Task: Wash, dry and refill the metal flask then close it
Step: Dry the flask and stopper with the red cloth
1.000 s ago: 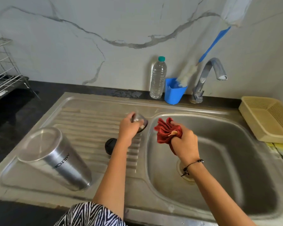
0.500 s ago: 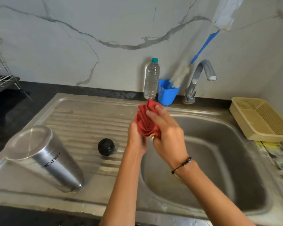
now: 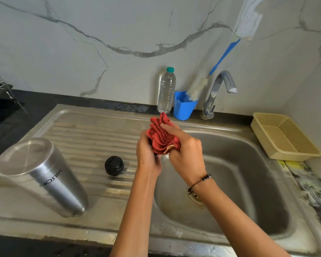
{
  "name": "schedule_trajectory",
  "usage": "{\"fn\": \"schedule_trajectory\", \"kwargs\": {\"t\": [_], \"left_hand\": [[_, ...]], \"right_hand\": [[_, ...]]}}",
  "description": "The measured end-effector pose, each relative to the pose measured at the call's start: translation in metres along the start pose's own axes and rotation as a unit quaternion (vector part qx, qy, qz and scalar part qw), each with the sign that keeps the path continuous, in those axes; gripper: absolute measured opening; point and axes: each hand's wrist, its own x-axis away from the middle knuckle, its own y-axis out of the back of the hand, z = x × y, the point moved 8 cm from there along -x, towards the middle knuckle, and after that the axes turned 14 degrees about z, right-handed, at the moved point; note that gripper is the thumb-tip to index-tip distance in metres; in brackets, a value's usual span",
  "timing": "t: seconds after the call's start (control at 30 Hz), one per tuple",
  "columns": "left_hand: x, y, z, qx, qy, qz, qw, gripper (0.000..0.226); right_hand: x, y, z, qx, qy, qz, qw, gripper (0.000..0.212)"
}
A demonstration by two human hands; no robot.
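Bunching a red cloth [image 3: 162, 139] over the steel sink [image 3: 248, 173]: right hand [image 3: 185, 153] gripping it, left hand [image 3: 147, 154] curled round something dark, mostly hidden. Standing inverted on the ribbed drainboard [image 3: 85, 138], the metal flask [image 3: 41, 175], black cap [image 3: 114, 165] nearby. Behind, marble-veined wall [image 3: 100, 43], water bottle [image 3: 166, 90], blue cup [image 3: 184, 106].

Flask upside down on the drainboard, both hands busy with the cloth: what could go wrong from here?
1. The metal flask stands inverted and looks tilted on the ribbed drainboard; a bump might tip it.
2. The black cap lies loose beside the left hand; an elbow may knock it toward the basin.
3. The part wrapped in the red cloth by the right hand is mostly hidden above the sink; a slack grip could drop it.
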Motion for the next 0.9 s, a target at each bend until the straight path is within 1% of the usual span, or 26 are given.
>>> {"fn": "schedule_trajectory", "kwargs": {"t": [0.07, 0.13, 0.23, 0.3, 0.37, 0.4, 0.43, 0.47, 0.5, 0.53, 0.57, 0.63, 0.67, 0.7, 0.73, 0.77, 0.87, 0.9], "left_hand": [[0.002, -0.003, -0.002, -0.010, 0.001, 0.007, 1.000, 0.037], [0.005, -0.002, -0.001, -0.020, 0.008, -0.011, 1.000, 0.031], [0.008, -0.003, 0.001, -0.029, 0.030, -0.020, 0.999, 0.022], [0.011, -0.003, 0.004, -0.019, 0.046, -0.025, 0.998, 0.018], [0.012, -0.001, 0.006, 0.020, 0.060, -0.042, 0.997, 0.014], [0.012, 0.002, 0.006, 0.040, 0.064, -0.054, 0.996, 0.012], [0.010, 0.006, 0.005, 0.049, 0.063, -0.070, 0.994, 0.010], [0.008, 0.011, 0.004, 0.050, 0.055, -0.086, 0.994, 0.007], [0.007, 0.016, 0.003, 0.052, 0.047, -0.098, 0.993, 0.005], [0.006, 0.018, 0.003, 0.059, 0.043, -0.104, 0.992, 0.009], [0.006, 0.016, 0.004, 0.078, 0.043, -0.094, 0.992, 0.020], [0.007, 0.002, 0.007, 0.138, 0.055, -0.037, 0.988, 0.053], [0.010, -0.006, 0.008, 0.163, 0.059, -0.010, 0.985, 0.063], [0.010, -0.010, 0.008, 0.176, 0.063, 0.008, 0.982, 0.068], [0.010, -0.012, 0.008, 0.180, 0.064, 0.017, 0.981, 0.067], [0.010, -0.011, 0.008, 0.170, 0.068, 0.008, 0.983, 0.062], [0.011, -0.007, 0.007, 0.116, 0.082, -0.038, 0.989, 0.029], [0.012, -0.008, 0.007, 0.098, 0.085, -0.052, 0.990, 0.021]], "right_hand": [[-0.001, 0.001, -0.002, -0.011, -0.014, 0.012, 1.000, 0.060], [-0.002, 0.001, -0.014, -0.037, -0.048, 0.017, 0.998, 0.061], [-0.004, 0.003, -0.037, -0.119, -0.117, 0.018, 0.986, 0.054], [-0.007, 0.003, -0.045, -0.166, -0.147, 0.021, 0.975, 0.050], [-0.009, 0.005, -0.050, -0.253, -0.172, -0.003, 0.952, 0.045], [-0.010, 0.009, -0.050, -0.286, -0.173, -0.033, 0.942, 0.044], [-0.011, 0.015, -0.046, -0.286, -0.152, -0.060, 0.944, 0.044], [-0.012, 0.019, -0.038, -0.257, -0.114, -0.072, 0.957, 0.046], [-0.013, 0.018, -0.029, -0.211, -0.072, -0.062, 0.973, 0.048], [-0.012, 0.012, -0.018, -0.155, -0.037, -0.040, 0.986, 0.051], [-0.008, 0.001, -0.007, -0.092, -0.006, -0.016, 0.996, 0.052], [0.003, -0.020, 0.006, 0.006, 0.036, 0.003, 0.999, 0.060], [0.009, -0.025, 0.008, 0.024, 0.044, 0.000, 0.999, 0.062], [0.011, -0.027, 0.008, 0.027, 0.054, -0.008, 0.998, 0.064], [0.012, -0.026, 0.006, 0.024, 0.065, -0.017, 0.997, 0.064], [0.012, -0.022, 0.003, 0.013, 0.069, -0.026, 0.997, 0.064], [0.003, -0.004, -0.014, -0.080, 0.011, -0.029, 0.996, 0.056], [0.001, 0.000, -0.023, -0.113, -0.008, -0.025, 0.993, 0.053]]}}
